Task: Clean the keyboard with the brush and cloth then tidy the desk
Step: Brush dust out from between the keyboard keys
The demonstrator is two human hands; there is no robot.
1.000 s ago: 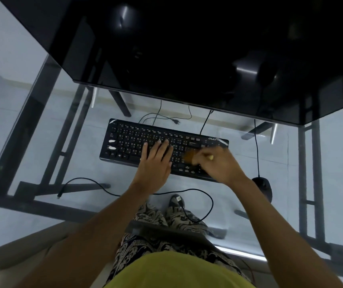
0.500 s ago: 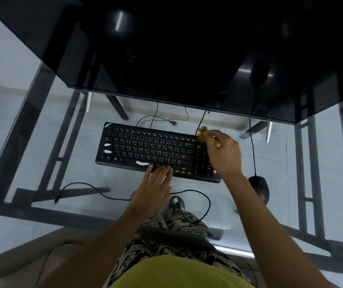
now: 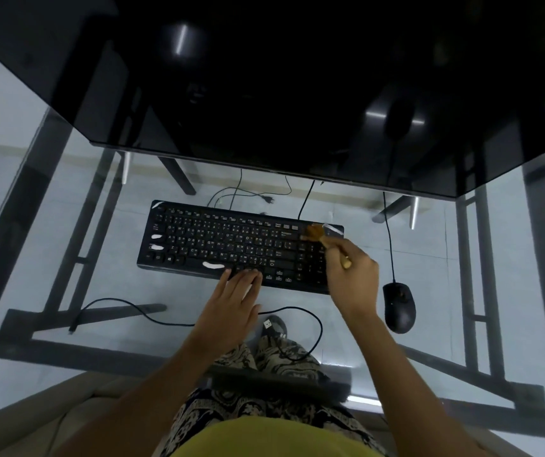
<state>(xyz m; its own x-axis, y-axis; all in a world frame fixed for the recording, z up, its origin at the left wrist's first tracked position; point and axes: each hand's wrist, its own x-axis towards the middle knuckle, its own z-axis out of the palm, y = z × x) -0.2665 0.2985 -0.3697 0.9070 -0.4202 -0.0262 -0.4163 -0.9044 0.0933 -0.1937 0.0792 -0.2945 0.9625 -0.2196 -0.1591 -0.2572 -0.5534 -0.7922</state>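
Note:
A black keyboard (image 3: 218,242) lies flat on the glass desk (image 3: 50,258), with white glare patches on some keys. My right hand (image 3: 353,278) is closed around a small brush (image 3: 317,233) with brownish bristles. The bristles touch the keyboard's top right corner, over the number pad. My left hand (image 3: 231,308) lies flat with fingers together, its fingertips resting on the keyboard's front edge near the middle. No cloth is in view.
A black mouse (image 3: 399,306) sits right of the keyboard, its cable running to the back. A large dark monitor (image 3: 264,77) overhangs the back of the desk. A loose black cable (image 3: 139,311) loops across the glass in front of the keyboard.
My right hand swept the brush from the keyboard's right-middle keys up to its top right corner. My left hand slid back off the keys to the front edge.

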